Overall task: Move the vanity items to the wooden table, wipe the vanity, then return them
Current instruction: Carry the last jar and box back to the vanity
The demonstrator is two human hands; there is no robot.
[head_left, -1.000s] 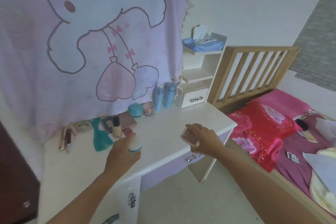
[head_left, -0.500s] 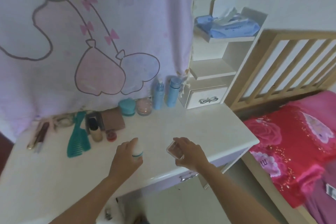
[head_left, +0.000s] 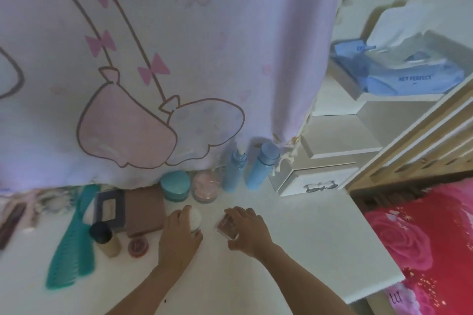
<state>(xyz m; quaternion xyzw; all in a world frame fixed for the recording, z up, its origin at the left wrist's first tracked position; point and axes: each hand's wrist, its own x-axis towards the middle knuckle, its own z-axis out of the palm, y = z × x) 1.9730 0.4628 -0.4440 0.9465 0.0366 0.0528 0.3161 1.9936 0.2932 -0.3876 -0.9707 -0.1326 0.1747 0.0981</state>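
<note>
My left hand [head_left: 179, 235] grips a small white bottle with a teal band [head_left: 195, 218], low over the white vanity top [head_left: 320, 243]. Just right of it, my right hand [head_left: 249, 231] holds a small clear pinkish bottle [head_left: 226, 227] close to the surface. Behind them stand a teal jar [head_left: 175, 188], a pink glass jar [head_left: 206, 186] and two blue bottles [head_left: 261, 165]. To the left lie a brown palette [head_left: 146, 210], a foundation bottle with a dark cap [head_left: 105, 239], a small red pot [head_left: 138, 247] and a teal comb [head_left: 74, 245].
A pink cartoon curtain [head_left: 153, 59] hangs behind the vanity. A white shelf unit with a drawer [head_left: 317, 181] stands at the back right, a blue wipes pack [head_left: 409, 79] on top. A wooden bed rail [head_left: 422, 140] and red floral bedding [head_left: 422, 238] lie right.
Both hands have moved forward and down over the vanity with their bottles, closer together and nearer the back row. The view has tilted down and closer to the vanity.
</note>
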